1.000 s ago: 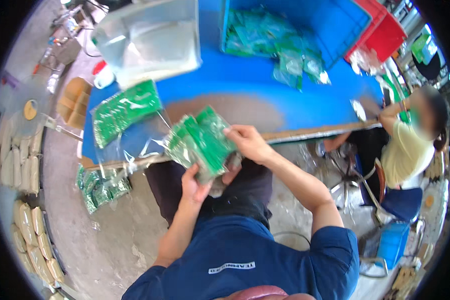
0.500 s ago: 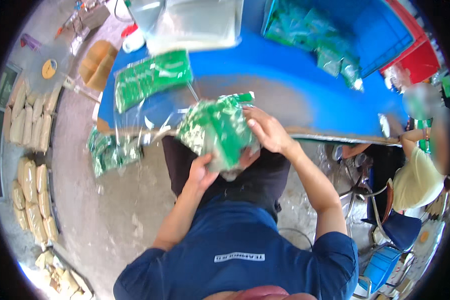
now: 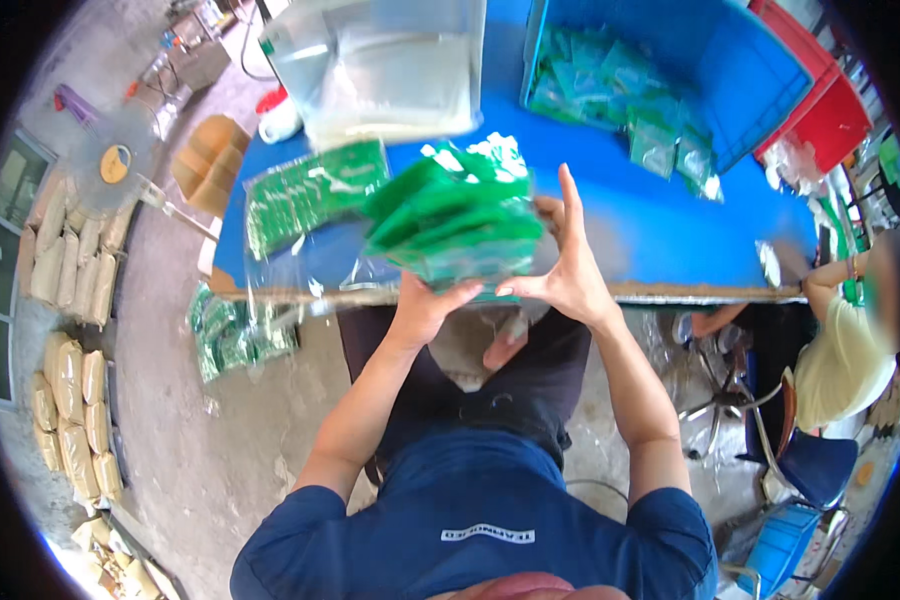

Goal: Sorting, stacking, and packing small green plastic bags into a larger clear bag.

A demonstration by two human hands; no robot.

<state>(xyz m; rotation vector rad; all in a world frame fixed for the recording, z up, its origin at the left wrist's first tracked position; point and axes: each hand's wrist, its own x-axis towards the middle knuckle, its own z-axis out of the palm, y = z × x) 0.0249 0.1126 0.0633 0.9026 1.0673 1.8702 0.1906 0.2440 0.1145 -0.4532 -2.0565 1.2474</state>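
A stack of green packets in clear, shiny plastic (image 3: pixel 455 220) is held over the near edge of the blue table, its layers fanned and slightly blurred. My left hand (image 3: pixel 428 310) grips its near left side, thumb along the near edge and the other fingers hidden beneath. At the right side, my right hand (image 3: pixel 575 265) holds the stack between the thumb at its near edge and bent fingers, with one finger pointing up. Left of the stack lies a large clear bag filled with green packets (image 3: pixel 315 195).
Clear plastic bags (image 3: pixel 400 85) are piled at the table's back. A blue bin (image 3: pixel 760 80) of green packets lies tipped at back right, beside a red bin (image 3: pixel 830 120). More green packets (image 3: pixel 240 335) hang low at the left. A seated person (image 3: pixel 845 355) is at the right.
The stack has moved up from over my lap to the table edge, with its layers now showing edge-on. Both hands moved with it, and the right hand's fingers have spread.
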